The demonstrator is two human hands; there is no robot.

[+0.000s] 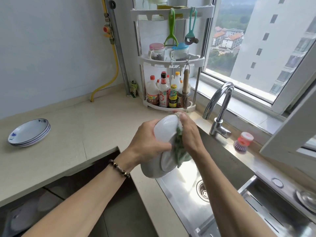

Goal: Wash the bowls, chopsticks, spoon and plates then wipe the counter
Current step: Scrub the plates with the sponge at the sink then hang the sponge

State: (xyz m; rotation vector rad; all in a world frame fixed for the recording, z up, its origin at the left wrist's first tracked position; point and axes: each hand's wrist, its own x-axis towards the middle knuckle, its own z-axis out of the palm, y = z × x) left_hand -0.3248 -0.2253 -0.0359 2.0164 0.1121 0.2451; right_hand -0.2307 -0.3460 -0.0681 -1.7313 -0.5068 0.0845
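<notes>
At nine o'clock of the hands, well apart from them, a stack of plates [29, 133] sits on the counter [82, 127], blue-patterned and bare of visible food; whether they are washed already or waiting cannot be told from here. At the centre, the left hand [147, 142] grips white bowls [162, 151] tilted on edge over the near left rim of the sink [220, 158]; there look to be two nested together, the lower one hanging toward six o'clock. Just beside it, at three o'clock of the bowls, the right hand [189, 132] clutches a green scouring cloth [179, 147] and presses it against the bowl's inner face. At one o'clock of the hands the faucet [220, 106] shows no running water, and a dish brush [242, 141] lies unused on the sink ledge farther right. My judgement: the task is in the bowl-scrubbing stage, rinsing yet to come. No chopsticks or spoon are visible, so their state is unknown, and wiping the counter plainly remains.
</notes>
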